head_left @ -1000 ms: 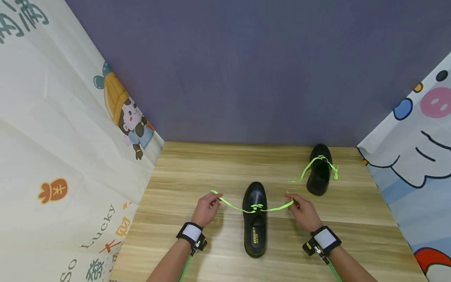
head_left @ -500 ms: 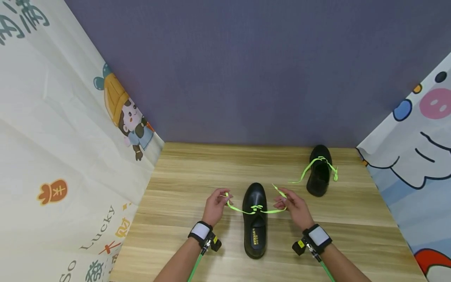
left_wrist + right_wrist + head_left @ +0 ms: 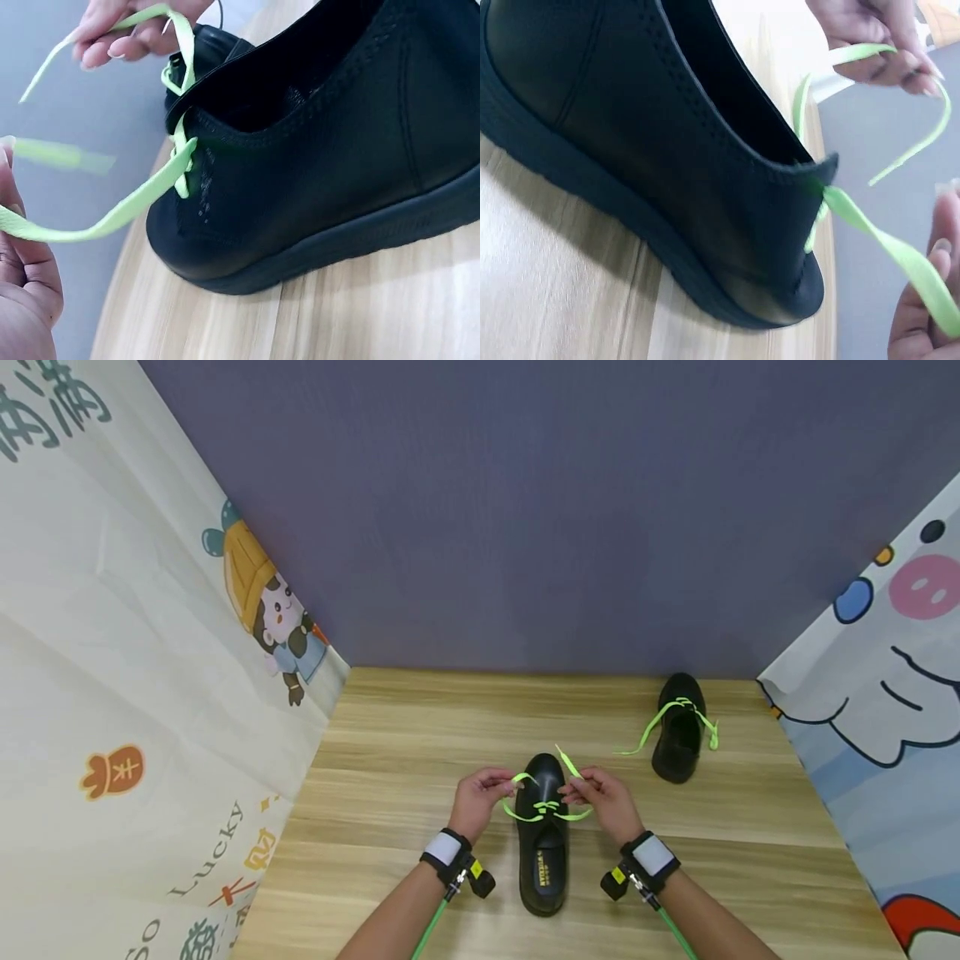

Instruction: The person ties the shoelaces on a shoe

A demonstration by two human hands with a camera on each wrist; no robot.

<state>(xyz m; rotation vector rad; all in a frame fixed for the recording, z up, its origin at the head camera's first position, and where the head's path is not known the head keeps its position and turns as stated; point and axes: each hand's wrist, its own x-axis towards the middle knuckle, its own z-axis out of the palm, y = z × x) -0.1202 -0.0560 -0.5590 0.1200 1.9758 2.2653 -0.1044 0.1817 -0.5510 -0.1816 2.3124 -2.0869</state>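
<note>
A black leather shoe stands on the wooden tabletop, toe pointing away from me. Neon green shoelace crosses its eyelets, and one long end runs out to each side. My left hand pinches the left end between thumb and fingers at the shoe's left edge; the tip sticks out over the toe. On the other side my right hand pinches the right end, whose tip points up and away. Both ends are lifted and apart, as the left wrist view shows with the near lace slack in a curve.
A second black shoe with the same green laces, ends loose, stands at the back right. A grey-blue panel rises behind the wooden tabletop. Printed white cloths hang at left and right.
Both hands have moved inward from either side of the shoe, bringing the lace ends close together above the toe. The laces have gone from stretched sideways to slack. The shoes stay put.
</note>
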